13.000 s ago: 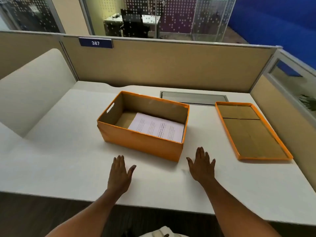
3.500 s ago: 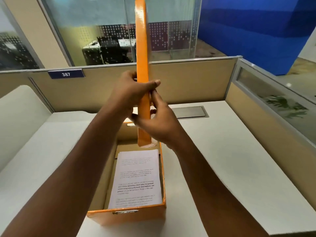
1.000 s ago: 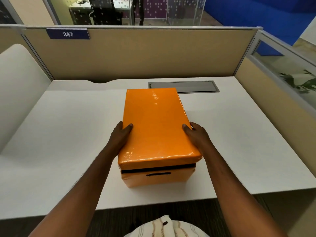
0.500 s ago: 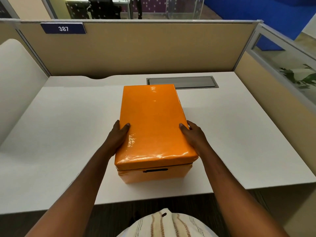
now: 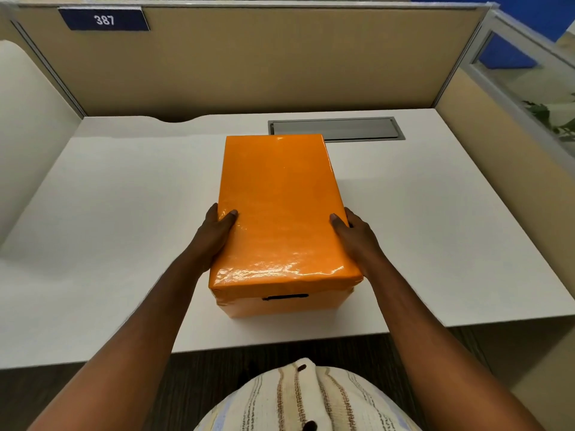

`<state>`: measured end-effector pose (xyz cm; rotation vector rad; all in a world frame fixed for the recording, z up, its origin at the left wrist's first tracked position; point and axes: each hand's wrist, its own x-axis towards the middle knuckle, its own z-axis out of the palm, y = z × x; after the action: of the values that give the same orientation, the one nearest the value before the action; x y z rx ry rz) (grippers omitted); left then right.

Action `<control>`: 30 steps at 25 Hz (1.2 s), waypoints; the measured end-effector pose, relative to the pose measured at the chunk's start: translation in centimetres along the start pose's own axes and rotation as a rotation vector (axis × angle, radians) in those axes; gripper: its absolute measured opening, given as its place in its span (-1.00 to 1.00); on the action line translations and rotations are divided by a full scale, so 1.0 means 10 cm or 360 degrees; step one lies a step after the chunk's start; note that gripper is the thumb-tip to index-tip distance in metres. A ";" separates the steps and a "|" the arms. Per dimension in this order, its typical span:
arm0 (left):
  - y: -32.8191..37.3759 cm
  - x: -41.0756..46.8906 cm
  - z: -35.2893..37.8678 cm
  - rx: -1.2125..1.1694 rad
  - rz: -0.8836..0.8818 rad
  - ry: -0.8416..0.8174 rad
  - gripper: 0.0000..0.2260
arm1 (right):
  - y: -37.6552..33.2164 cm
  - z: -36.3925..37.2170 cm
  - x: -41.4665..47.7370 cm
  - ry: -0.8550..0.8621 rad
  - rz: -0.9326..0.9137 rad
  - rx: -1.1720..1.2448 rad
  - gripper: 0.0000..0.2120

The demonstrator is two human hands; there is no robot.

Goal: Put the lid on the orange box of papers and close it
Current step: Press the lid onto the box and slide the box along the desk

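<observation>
head view: the glossy orange rectangular cardboard lid (image 5: 280, 209) now sits fully down over the orange cardboard box (image 5: 280, 306); one second ago a dark gap ran under its near edge, half a second ago it had nearly closed, and now the lid skirt meets the box wall just above the dark handle slot (image 5: 285, 297). judgement: the closing step is essentially complete; only release remains

the left hand (image 5: 214, 237) lies flat against the lid's left side, thumb over the top edge, fingers pressed along the side. the right hand (image 5: 354, 236) mirrors it on the right side. both are spread and pressing inward, not pinching

the box stands lengthwise near the front edge of the matte white laminate desk (image 5: 124, 213), its far end just beside the grey metal cable tray (image 5: 334, 129). the lid's film wrap is shiny and slightly wrinkled near the front. the papers are hidden inside
</observation>
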<state>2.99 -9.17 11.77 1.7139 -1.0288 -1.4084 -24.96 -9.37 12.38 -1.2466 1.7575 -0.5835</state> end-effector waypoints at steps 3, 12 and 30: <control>-0.02 -0.01 0.00 0.0019 0.0016 0.0043 -0.45 | 0.01 0.01 -0.01 -0.0010 0.0001 0.0002 -0.39; -0.01 -0.24 0.00 0.0078 -0.0320 0.0128 -0.36 | 0.06 -0.02 -0.04 -0.0009 0.0148 0.0186 -0.27; -0.29 -0.58 -0.03 -0.0095 -0.0105 0.0044 -0.45 | 0.09 0.01 -0.27 0.0033 -0.0059 0.0170 -0.42</control>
<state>3.14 -2.70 11.86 1.7330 -0.9138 -1.4382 -24.99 -6.51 12.67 -1.2050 1.7009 -0.7050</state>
